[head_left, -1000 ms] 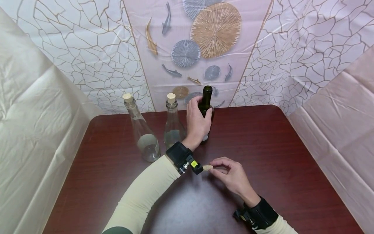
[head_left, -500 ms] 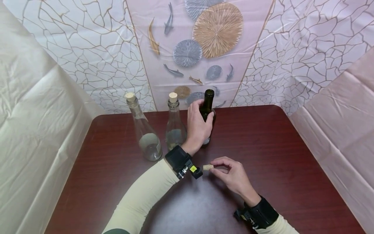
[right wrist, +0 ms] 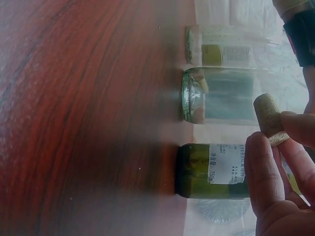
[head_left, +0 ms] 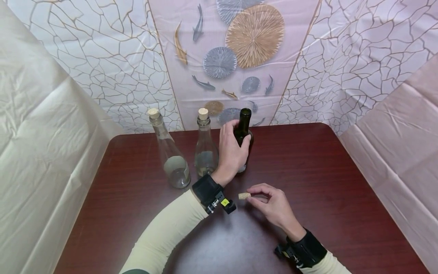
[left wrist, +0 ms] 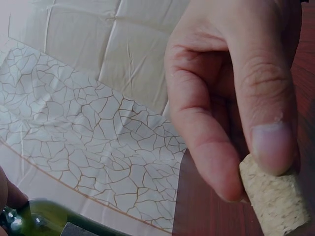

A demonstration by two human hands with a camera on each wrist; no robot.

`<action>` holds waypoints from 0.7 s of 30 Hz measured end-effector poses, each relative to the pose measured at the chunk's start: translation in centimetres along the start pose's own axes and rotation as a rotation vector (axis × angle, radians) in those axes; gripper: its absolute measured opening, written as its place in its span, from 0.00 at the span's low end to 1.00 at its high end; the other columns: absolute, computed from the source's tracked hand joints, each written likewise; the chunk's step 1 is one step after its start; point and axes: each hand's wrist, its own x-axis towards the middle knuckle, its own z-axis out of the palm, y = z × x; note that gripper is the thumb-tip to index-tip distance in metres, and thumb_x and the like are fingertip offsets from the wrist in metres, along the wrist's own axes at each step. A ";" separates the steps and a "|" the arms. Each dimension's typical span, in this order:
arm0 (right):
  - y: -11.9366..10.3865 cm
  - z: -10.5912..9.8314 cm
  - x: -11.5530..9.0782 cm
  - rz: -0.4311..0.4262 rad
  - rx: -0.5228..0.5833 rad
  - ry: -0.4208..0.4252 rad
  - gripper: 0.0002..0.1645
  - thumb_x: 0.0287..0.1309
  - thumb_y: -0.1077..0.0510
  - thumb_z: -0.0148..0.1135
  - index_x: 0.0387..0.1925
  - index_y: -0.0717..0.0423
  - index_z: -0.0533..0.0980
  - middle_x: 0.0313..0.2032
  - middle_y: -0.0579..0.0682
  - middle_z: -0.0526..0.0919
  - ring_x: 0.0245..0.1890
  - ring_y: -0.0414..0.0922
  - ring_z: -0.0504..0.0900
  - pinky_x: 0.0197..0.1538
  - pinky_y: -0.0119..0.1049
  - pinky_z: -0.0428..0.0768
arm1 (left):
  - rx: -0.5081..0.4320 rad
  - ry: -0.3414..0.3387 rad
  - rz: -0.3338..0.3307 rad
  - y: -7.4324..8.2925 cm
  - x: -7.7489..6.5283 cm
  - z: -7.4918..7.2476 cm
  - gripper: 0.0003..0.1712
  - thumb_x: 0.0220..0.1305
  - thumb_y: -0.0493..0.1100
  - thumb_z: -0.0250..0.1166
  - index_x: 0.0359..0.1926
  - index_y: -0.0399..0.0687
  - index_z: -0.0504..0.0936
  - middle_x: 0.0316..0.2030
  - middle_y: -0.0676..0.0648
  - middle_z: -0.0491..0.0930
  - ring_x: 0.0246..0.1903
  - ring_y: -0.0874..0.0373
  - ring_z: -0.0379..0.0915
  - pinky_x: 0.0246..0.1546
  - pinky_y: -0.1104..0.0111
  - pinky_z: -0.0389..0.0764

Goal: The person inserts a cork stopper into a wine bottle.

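My left hand [head_left: 232, 148] grips a dark green wine bottle [head_left: 244, 121] round its shoulder, thumb on the near right side. The bottle stands upright, its mouth uncovered; in the right wrist view a white printed label [right wrist: 226, 164] shows low on its side. Nearer to me, my right hand [head_left: 272, 205] pinches a small cork [head_left: 244, 196] between thumb and fingers, over the table and apart from the bottle. Close up in the left wrist view, the same cork [left wrist: 275, 201] sticks out past the thumb tip.
Left of the green bottle stand two clear glass bottles, one in the middle [head_left: 205, 150] and one further left [head_left: 176, 167]. Each has a cork in its mouth. The dark red wooden table [head_left: 318, 171] meets a patterned cloth backdrop [head_left: 191, 91] behind.
My left hand and the green bottle have shifted a little toward me, the bottle's mouth now lower in the head view. My right hand keeps its pinch on the cork, nearly still.
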 end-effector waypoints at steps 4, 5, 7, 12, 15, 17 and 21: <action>0.0 0.0 -0.1 0.000 -0.003 0.000 0.11 0.60 0.65 0.74 0.45 0.59 0.87 0.45 0.58 0.87 0.42 0.41 0.91 0.45 0.28 0.87 | 0.000 -0.005 0.000 0.1 -0.4 -0.1 0.29 0.72 0.42 0.67 0.69 0.44 0.69 0.61 0.42 0.75 0.61 0.48 0.70 0.65 0.54 0.74; 0.0 0.1 -0.1 0.000 -0.006 0.001 0.11 0.60 0.65 0.74 0.45 0.59 0.87 0.45 0.57 0.87 0.43 0.43 0.92 0.45 0.28 0.87 | 0.001 -0.003 0.001 0.1 -0.5 -0.1 0.29 0.72 0.42 0.67 0.69 0.44 0.69 0.61 0.42 0.75 0.61 0.48 0.70 0.65 0.54 0.74; 0.0 0.1 -0.2 -0.002 -0.012 0.000 0.10 0.60 0.65 0.74 0.44 0.59 0.87 0.45 0.57 0.87 0.43 0.46 0.92 0.45 0.28 0.88 | 0.001 -0.003 0.001 0.1 -0.7 -0.2 0.29 0.72 0.43 0.68 0.69 0.44 0.69 0.60 0.42 0.75 0.60 0.48 0.70 0.65 0.54 0.74; 0.1 0.1 -0.2 -0.016 -0.040 0.003 0.10 0.60 0.65 0.74 0.45 0.58 0.87 0.45 0.56 0.87 0.43 0.46 0.91 0.46 0.31 0.88 | -0.008 -0.006 0.007 0.2 -1.1 -0.4 0.29 0.71 0.43 0.68 0.68 0.45 0.70 0.60 0.43 0.75 0.60 0.48 0.70 0.64 0.53 0.75; 0.1 0.1 -0.3 -0.016 -0.051 0.011 0.11 0.59 0.65 0.75 0.44 0.58 0.88 0.45 0.56 0.88 0.42 0.43 0.91 0.46 0.32 0.88 | -0.011 -0.009 0.009 0.3 -1.3 -0.5 0.28 0.71 0.43 0.68 0.68 0.45 0.70 0.60 0.43 0.76 0.60 0.48 0.71 0.64 0.54 0.75; 0.1 0.1 -0.3 -0.014 -0.054 0.014 0.11 0.60 0.65 0.75 0.44 0.58 0.88 0.45 0.56 0.88 0.43 0.42 0.91 0.46 0.32 0.88 | -0.014 -0.010 0.010 0.3 -1.5 -0.6 0.28 0.71 0.43 0.67 0.68 0.45 0.70 0.59 0.43 0.76 0.60 0.48 0.71 0.63 0.54 0.75; 0.0 0.1 -0.4 -0.021 -0.063 0.013 0.11 0.60 0.64 0.75 0.45 0.60 0.87 0.45 0.55 0.88 0.43 0.45 0.91 0.47 0.33 0.88 | -0.011 -0.010 0.017 0.2 -1.7 -0.7 0.28 0.71 0.43 0.67 0.68 0.45 0.70 0.59 0.43 0.76 0.60 0.48 0.71 0.63 0.55 0.75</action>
